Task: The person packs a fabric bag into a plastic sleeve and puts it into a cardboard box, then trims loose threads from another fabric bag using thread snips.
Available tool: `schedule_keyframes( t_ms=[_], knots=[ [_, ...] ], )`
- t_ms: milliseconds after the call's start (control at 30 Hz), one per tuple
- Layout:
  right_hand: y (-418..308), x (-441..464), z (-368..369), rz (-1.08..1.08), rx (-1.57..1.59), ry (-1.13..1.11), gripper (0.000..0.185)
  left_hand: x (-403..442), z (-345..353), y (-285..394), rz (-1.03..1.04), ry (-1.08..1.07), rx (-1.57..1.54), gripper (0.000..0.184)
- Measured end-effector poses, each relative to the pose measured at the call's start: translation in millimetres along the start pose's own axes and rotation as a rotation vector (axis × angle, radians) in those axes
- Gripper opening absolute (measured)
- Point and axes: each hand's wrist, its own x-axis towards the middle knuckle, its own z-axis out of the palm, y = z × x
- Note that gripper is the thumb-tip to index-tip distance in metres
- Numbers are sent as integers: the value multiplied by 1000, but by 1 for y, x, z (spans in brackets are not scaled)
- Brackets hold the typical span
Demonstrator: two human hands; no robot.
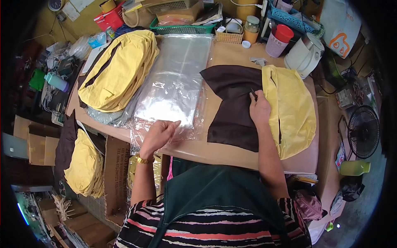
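Note:
My left hand (pixel 158 135) is closed, fingertips together, over the near end of a stack of clear plastic bags (pixel 178 70). Whether it pinches anything is hidden. My right hand (pixel 260 108) is closed around a small dark pointed tool (pixel 252 91), mostly covered by the fingers. Beneath that hand lies dark brown cloth (pixel 233 118), spread flat and meeting a yellow cloth piece (pixel 295 109) on its right. A dark slit runs along the yellow piece. To the left of the bags, a pile of yellow cloth pieces (pixel 118 70) rests on the table.
Along the table's (pixel 194 148) back stand a green basket (pixel 182 29), a pink cup (pixel 275 45) and a white kettle (pixel 306 53). More yellow and brown cloth (pixel 84 167) hangs at the left, beside a cardboard box (pixel 117 177). A black fan (pixel 364 131) is at right.

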Motion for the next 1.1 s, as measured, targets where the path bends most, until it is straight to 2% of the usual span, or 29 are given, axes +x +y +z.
schedule_keyframes(
  t_ms=[33, 100, 133, 233, 267, 333, 367, 400, 433, 467, 500, 567, 633, 667, 733, 767, 800, 867, 933, 967, 1033, 1100],
  knots=[
    [2, 0, 2, -21, 27, 36, 18, 2, -3, -1, -68, 28, -26, 32],
    [2, 0, 2, -31, 32, 38, 19, 18, 30, 3, 163, 161, -509, 35],
    [2, -1, 2, -36, 35, 42, 20, 28, 47, 13, 246, 160, -580, 48],
    [-12, -3, -4, -130, 110, 148, 24, 50, 96, 30, 384, 102, -89, 44],
    [-19, -9, -10, -126, 108, 152, 24, 53, 105, 34, 388, 99, -89, 44],
    [-49, -24, -33, -119, 381, -43, 32, 62, 116, 40, 247, 110, 76, 29],
    [-58, -35, -39, -143, 442, -148, 34, 56, 112, 51, 407, 181, -46, 25],
    [-63, -44, -42, -166, 503, -252, 36, 54, 113, 54, 408, 173, -47, 25],
    [-62, -49, -36, -232, 614, -321, 31, 54, 114, 57, 448, 224, -84, 27],
    [-53, -48, -22, -179, 826, -465, 20, 54, 113, 60, 489, 278, -121, 31],
    [-53, -46, -22, -135, 798, -384, 19, 51, 108, 61, 494, 277, -120, 31],
    [-50, -35, -26, -98, 763, -299, 20, 37, 90, 62, 519, 100, 73, 31],
    [-42, -23, -32, -49, 864, -145, 26, 17, 62, 70, 351, -2, 38, 30],
    [-43, -21, -36, -50, 862, -137, 26, 15, 54, 54, 283, -9, -23, 29],
    [-50, -18, -45, -6, 908, 13, 26, 7, 32, 30, 229, 105, -12, 30],
    [-48, -17, -47, -9, 908, 15, 26, 10, 24, 4, 152, 208, -20, 28],
    [-44, -14, -50, 8, 928, 20, 27, 2, 7, 10, 14, 278, 125, 23],
    [-39, -12, -53, 44, 968, 19, 28, 2, 9, -14, 235, 499, 83, 31],
    [-44, -14, -52, 27, 968, 17, 29, -2, 14, 0, 136, 152, -156, 43],
    [-46, -15, -52, 9, 967, 15, 30, 0, 23, 5, 120, -7, -245, 57],
    [-51, -16, -51, -12, 969, 5, 31, 9, 55, 10, 221, -110, -445, 66],
    [-56, -19, -53, -44, 940, 1, 32, 14, 78, 22, 198, -108, -620, 65]
  ],
)
